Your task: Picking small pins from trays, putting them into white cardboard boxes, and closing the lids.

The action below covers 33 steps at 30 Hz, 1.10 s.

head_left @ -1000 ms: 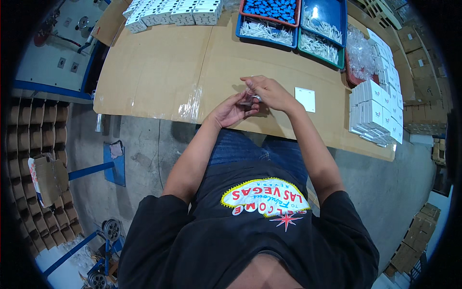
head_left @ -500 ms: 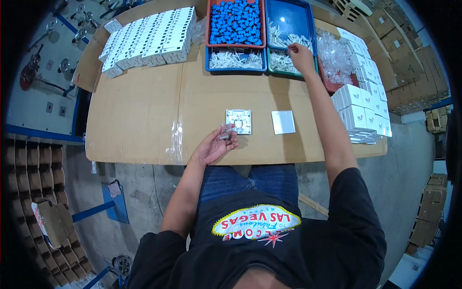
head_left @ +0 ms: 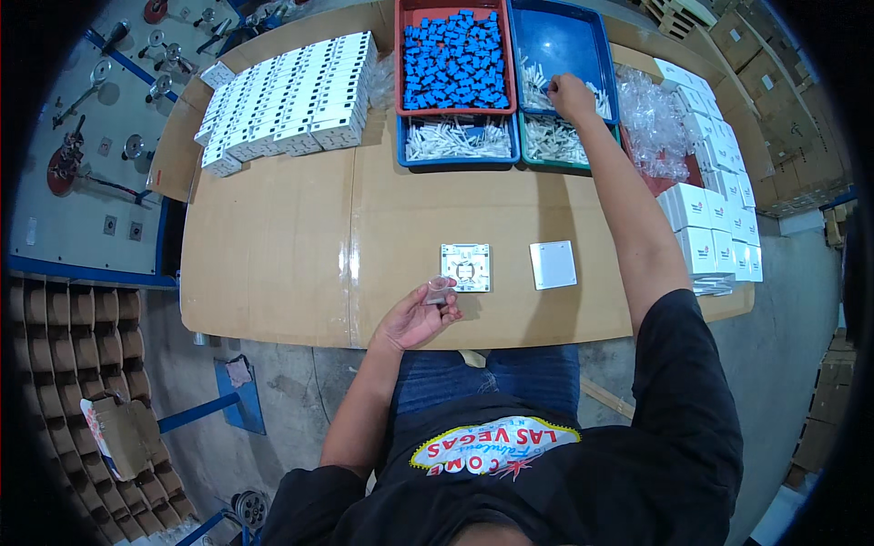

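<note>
Near the table's front edge, my left hand (head_left: 411,322) is closed around a small clear plastic bag (head_left: 439,290), palm turned up. Just beyond it lies a white square base plate (head_left: 474,281) with cut-outs and fittings inside. To its right is a flat white square cover (head_left: 553,265) with small corner holes. My right arm reaches far forward, and my right hand (head_left: 573,98) is down in the blue tray (head_left: 566,36), among small white plastic pieces (head_left: 533,84). Its fingers are drawn together; whatever lies between them is too small to make out.
A red tray (head_left: 510,56) of blue parts stands left of my right hand. Nearer sit a blue tray (head_left: 462,166) and a green tray (head_left: 556,165) of white pieces. Clear bags (head_left: 652,123) and stacked white boxes (head_left: 701,232) are at right, rows of white units (head_left: 282,96) at left.
The whole view has shifted, so the table sits lower in the picture. My right hand has gone farther into the far blue tray. My left hand still holds the bag beside the base plate.
</note>
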Tool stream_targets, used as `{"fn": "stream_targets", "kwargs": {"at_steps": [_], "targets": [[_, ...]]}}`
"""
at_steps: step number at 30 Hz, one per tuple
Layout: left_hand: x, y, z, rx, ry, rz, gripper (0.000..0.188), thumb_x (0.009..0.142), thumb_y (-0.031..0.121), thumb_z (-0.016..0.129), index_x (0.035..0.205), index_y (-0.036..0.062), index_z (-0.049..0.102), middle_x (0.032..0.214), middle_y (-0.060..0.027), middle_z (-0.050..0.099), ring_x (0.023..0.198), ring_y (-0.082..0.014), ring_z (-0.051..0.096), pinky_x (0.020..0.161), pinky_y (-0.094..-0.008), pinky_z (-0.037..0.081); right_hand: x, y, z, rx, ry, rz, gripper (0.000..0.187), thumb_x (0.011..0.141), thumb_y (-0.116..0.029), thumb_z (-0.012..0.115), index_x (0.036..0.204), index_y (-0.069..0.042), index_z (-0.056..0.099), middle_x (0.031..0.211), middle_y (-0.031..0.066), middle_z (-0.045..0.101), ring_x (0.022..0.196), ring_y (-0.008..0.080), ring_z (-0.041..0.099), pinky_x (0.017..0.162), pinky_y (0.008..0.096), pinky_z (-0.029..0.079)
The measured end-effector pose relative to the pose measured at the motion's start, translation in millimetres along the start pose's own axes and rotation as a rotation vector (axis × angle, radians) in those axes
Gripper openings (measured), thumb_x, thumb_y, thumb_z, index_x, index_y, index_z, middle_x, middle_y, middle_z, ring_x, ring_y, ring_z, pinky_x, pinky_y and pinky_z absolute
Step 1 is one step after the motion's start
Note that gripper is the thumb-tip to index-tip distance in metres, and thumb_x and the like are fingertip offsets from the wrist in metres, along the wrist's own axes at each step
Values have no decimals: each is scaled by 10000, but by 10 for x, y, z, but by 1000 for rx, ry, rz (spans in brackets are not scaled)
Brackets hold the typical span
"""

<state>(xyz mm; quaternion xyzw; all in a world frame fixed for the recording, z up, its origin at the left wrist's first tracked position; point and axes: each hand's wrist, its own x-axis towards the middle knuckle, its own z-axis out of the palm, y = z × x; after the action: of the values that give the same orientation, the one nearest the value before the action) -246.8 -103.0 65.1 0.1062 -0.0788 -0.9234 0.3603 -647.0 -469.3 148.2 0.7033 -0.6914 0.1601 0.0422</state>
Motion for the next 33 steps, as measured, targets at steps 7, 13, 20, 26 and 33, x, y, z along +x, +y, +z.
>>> {"fn": "stream_targets", "kwargs": {"at_steps": [7, 13, 20, 26, 33], "targets": [[-7, -6, -36, -43, -14, 13, 558, 1018, 423, 586, 1414, 37, 516, 1136, -120, 614, 1077, -278, 581, 1059, -436, 428, -197, -100, -244, 425, 251, 0, 224, 912, -258, 685, 1001, -53, 704, 992, 144, 743, 948, 361, 706, 821, 439, 554], [13, 58, 4, -10, -56, 4, 579, 1030, 454, 558, 1425, 33, 507, 1156, -126, 632, 1120, -288, 607, 1098, -459, 427, -1608, -1024, -620, 966, -104, -4, 212, 930, -192, 734, 1078, -47, 776, 933, 32, 756, 819, 92, 637, 737, 258, 497], [42, 25, 65, 43, -72, -4, 602, 1034, 440, 562, 1436, -1, 487, 1151, -123, 640, 1105, -273, 621, 1102, -435, 444, -2981, -1815, -768, 1297, -534, 123, 183, 922, -101, 743, 1083, -24, 784, 878, 3, 718, 723, 54, 567, 650, 232, 453], [20, 15, 67, 67, -54, 0, 529, 1042, 406, 566, 1381, 2, 525, 1141, -121, 642, 1105, -273, 622, 1054, -422, 474, -3119, -2065, -884, 1058, -447, -15, 133, 897, -83, 740, 998, 1, 718, 831, 40, 708, 641, 56, 554, 581, 246, 452], [-7, 8, 78, 68, -21, 21, 444, 1055, 378, 552, 1307, 12, 563, 1152, -128, 642, 1101, -277, 634, 1036, -408, 498, -3058, -2183, -1089, 854, -415, -321, 160, 874, -84, 706, 1023, -28, 716, 839, 97, 712, 662, 177, 626, 655, 327, 513]]}}
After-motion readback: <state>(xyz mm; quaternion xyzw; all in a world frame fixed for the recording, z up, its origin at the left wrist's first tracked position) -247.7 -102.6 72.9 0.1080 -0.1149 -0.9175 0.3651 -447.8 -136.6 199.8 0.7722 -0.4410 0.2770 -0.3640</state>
